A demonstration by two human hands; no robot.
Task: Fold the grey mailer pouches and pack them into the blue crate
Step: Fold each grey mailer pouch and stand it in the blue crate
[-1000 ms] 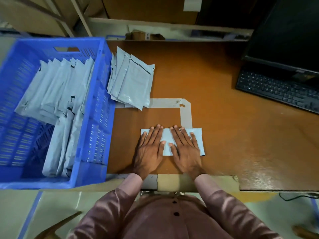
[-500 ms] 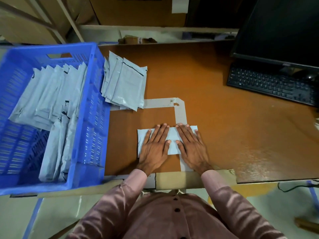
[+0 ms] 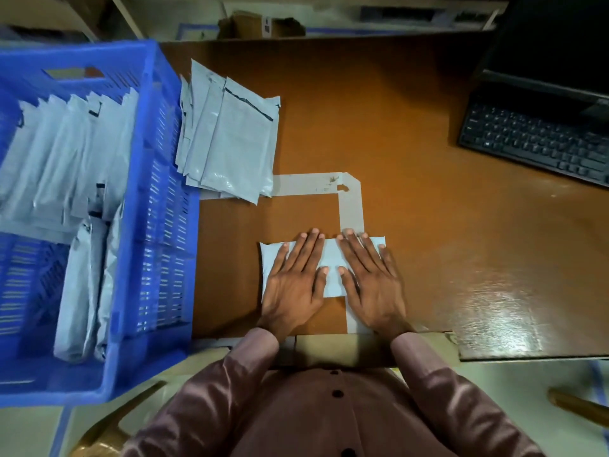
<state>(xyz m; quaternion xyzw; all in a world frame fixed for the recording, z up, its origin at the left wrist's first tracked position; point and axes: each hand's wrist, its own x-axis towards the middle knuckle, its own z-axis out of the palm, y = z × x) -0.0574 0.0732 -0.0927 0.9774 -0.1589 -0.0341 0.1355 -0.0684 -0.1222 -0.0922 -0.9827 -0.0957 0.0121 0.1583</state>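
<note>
Both hands lie flat on the tabletop [image 3: 412,133]. Beyond the fingertips of the left hand [image 3: 293,285] and right hand [image 3: 372,285], bare tabletop runs to the far edge, crossed only by flat strips of grey tape [image 3: 351,206]. Right of the right hand the surface is free as far as the keyboard [image 3: 534,143] and monitor [image 3: 553,37] at the far right. Left of the left hand, a narrow strip of bare surface ends at the slotted wall of the blue crate [image 3: 164,225]. Ahead and left, a stack of unfolded pouches [image 3: 230,143] lies against that wall.
</note>
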